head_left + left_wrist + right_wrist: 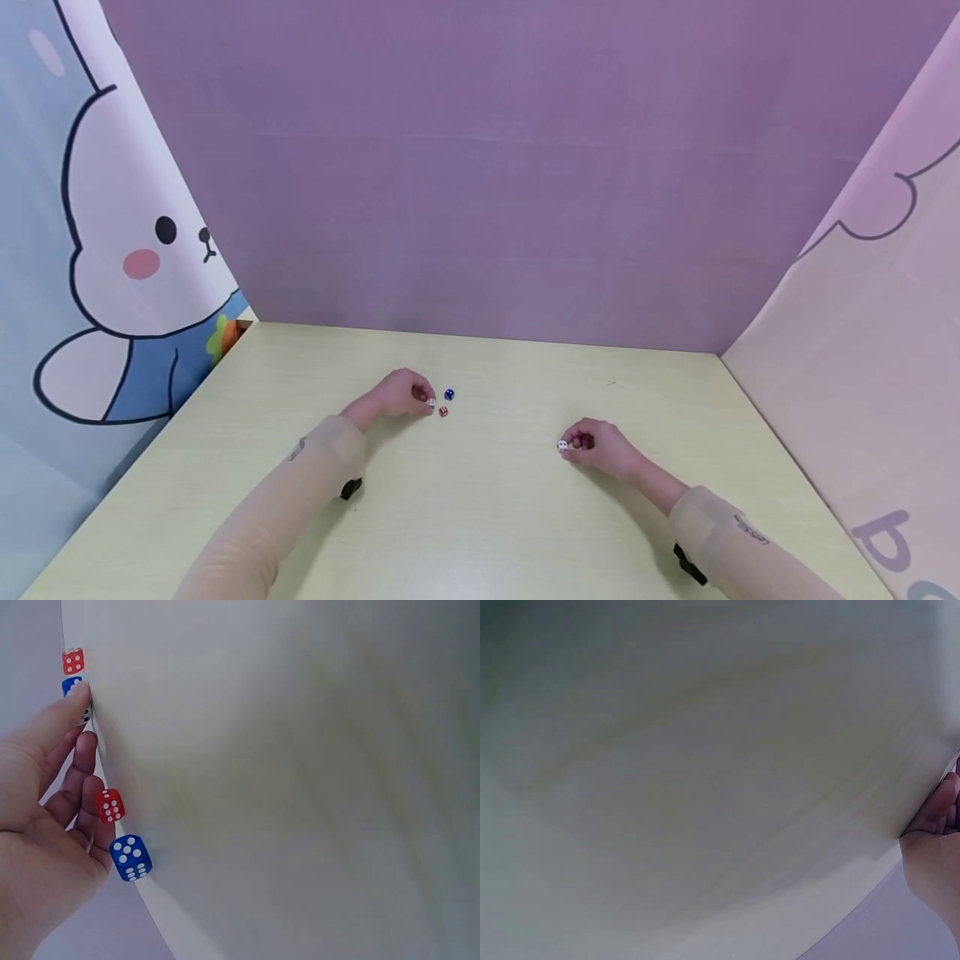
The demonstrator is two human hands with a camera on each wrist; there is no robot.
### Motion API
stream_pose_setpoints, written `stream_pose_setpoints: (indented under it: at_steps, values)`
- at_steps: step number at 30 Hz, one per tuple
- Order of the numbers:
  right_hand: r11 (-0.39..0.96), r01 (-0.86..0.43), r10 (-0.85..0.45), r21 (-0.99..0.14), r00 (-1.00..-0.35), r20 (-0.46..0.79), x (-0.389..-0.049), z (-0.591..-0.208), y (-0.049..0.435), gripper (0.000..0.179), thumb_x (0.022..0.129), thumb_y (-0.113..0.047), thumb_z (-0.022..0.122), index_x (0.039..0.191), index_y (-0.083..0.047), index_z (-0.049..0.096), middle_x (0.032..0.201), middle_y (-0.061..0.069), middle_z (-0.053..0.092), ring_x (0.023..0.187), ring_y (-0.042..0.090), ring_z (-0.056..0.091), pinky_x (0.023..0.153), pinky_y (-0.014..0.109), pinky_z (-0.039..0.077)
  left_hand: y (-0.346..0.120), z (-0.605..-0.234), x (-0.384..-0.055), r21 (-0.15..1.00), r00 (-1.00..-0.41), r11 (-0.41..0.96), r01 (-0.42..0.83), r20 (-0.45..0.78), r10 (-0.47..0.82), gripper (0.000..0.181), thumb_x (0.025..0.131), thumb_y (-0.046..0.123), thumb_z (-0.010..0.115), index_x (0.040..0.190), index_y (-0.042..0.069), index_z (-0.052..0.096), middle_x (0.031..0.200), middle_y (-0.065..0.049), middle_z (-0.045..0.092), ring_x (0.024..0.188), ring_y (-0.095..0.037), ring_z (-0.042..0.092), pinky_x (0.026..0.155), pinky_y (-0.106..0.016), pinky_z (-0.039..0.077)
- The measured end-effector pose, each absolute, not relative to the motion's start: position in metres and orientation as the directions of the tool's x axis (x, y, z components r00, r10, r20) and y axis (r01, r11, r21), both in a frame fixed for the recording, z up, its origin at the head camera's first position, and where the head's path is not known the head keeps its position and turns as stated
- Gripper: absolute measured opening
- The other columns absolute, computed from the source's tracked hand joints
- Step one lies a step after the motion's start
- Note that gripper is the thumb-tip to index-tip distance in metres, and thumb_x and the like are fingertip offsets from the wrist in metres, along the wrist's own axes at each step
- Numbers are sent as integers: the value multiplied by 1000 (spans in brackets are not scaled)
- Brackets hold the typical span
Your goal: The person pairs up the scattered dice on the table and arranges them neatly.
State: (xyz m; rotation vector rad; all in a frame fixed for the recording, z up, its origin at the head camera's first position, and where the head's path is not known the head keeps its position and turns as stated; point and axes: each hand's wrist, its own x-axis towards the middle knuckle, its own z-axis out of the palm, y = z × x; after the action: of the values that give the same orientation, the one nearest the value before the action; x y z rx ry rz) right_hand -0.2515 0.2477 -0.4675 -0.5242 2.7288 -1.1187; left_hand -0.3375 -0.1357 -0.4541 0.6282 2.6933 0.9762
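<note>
With thumb and fingers, my left hand (401, 393) pinches a small white die (431, 402) with dark pips, close to the tabletop. Just right of it in the head view lie a blue die (449, 394) and a red die (443, 412). The left wrist view shows a red die (73, 661) and a partly covered blue die (73, 685) by the thumb. Another red die (110, 805) and blue die (130, 857) appear beside the lower fingers. My right hand (602, 448) pinches a second white die (562, 445), hidden in the right wrist view.
A pale wooden table (465, 517) lies under both hands. Behind it rises a purple panel (495, 183). Printed cloth walls stand at the left (135, 250) and right (862, 350) sides.
</note>
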Motion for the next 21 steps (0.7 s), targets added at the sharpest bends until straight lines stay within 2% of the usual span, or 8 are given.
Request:
stream_pose_setpoints:
  at_steps: [8,12,15,21]
  values:
    - [661,-259,-371,-704,-929,-7,-250,-465,247,17,82,-15,73,95,-7,66,81,1,56,73,12,48,60,19,42,-135,-456,-332,602,-887,722,341,-49,460,12,75,16,80,83,17,71,78,8,65,76,-10,55,82,-34,43]
    - [663,-264,-374,-700,-928,-4,-250,-464,245,17,82,-14,73,95,-6,66,81,2,56,74,13,48,60,19,42,-135,-455,-326,546,-887,753,366,-39,460,13,74,21,80,82,24,71,76,14,64,76,-8,54,94,-47,35]
    - [669,-263,-367,-695,-930,-2,-250,-464,246,17,82,-14,73,95,-7,66,81,1,56,74,14,47,60,19,42,-136,-454,-321,508,-881,762,402,-13,473,13,74,22,80,81,26,70,74,17,64,77,-7,54,98,-55,27]
    - [671,-259,-364,-695,-931,-3,-250,-465,246,17,82,-15,73,95,-7,66,80,1,55,73,13,47,60,19,41,-138,-454,-312,516,-875,751,412,-6,484,15,73,21,80,83,27,71,75,19,65,81,-6,56,100,-57,23]
